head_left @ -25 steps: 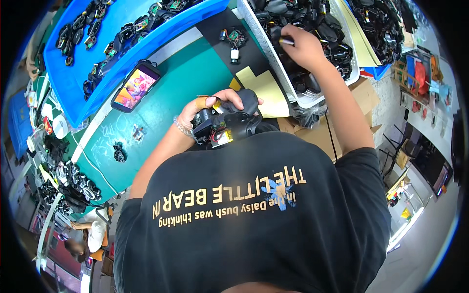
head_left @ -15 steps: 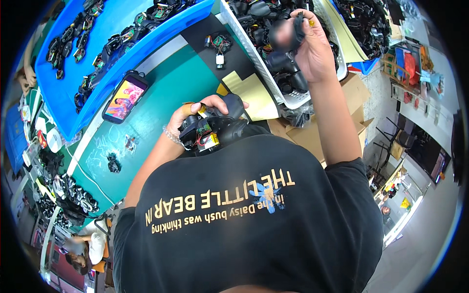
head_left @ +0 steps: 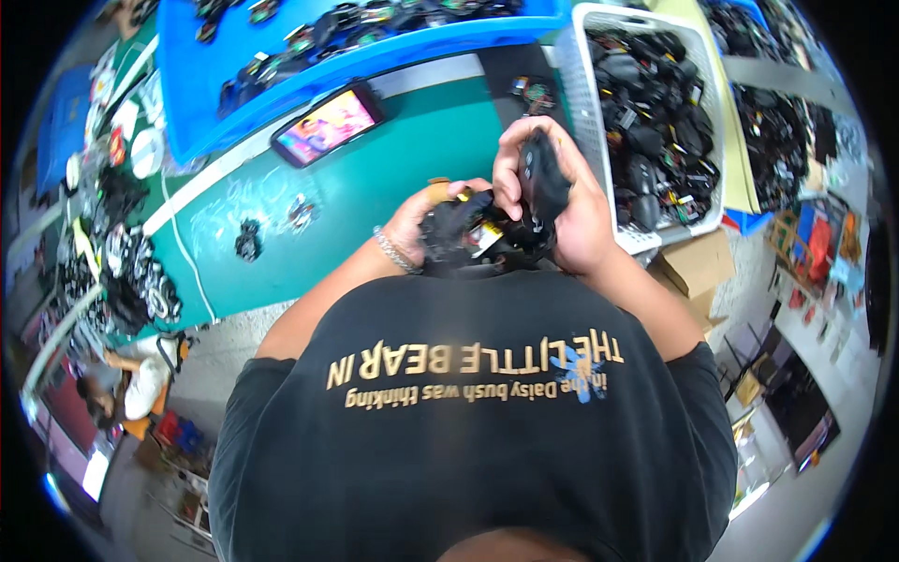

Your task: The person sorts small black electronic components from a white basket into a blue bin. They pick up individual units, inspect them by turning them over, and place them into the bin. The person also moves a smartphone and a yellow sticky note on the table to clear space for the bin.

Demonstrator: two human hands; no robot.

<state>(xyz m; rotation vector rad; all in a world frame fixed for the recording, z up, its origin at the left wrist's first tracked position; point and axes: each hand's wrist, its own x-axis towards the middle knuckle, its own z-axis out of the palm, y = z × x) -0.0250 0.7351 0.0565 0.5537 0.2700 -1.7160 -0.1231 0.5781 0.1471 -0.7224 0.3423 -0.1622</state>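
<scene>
My left hand (head_left: 421, 214) is closed round several black plastic device parts (head_left: 459, 234), gathered against the front of my shirt. Among them a small white-and-yellow block (head_left: 487, 236), like a battery, shows. Close beside it, my right hand (head_left: 582, 223) grips a smooth, rounded black plastic housing (head_left: 543, 178), held tilted upright between fingers and thumb. The housing's lower end meets the parts at my left hand; whether they touch I cannot tell. To the right stands a white plastic basket (head_left: 582, 94) heaped with similar black housings and wired parts (head_left: 646, 131).
A blue bin (head_left: 393, 67) with circuit-board parts lies along the far side. A phone (head_left: 328, 124) playing a picture leans before it on the green table (head_left: 412, 131). A wired circuit board (head_left: 534, 94) and small black pieces (head_left: 248, 241) lie there. A cardboard box (head_left: 698, 267) stands lower right.
My right hand has come from over the white basket back to my left hand, bringing a black housing. The view has turned, so the basket now shows more fully.
</scene>
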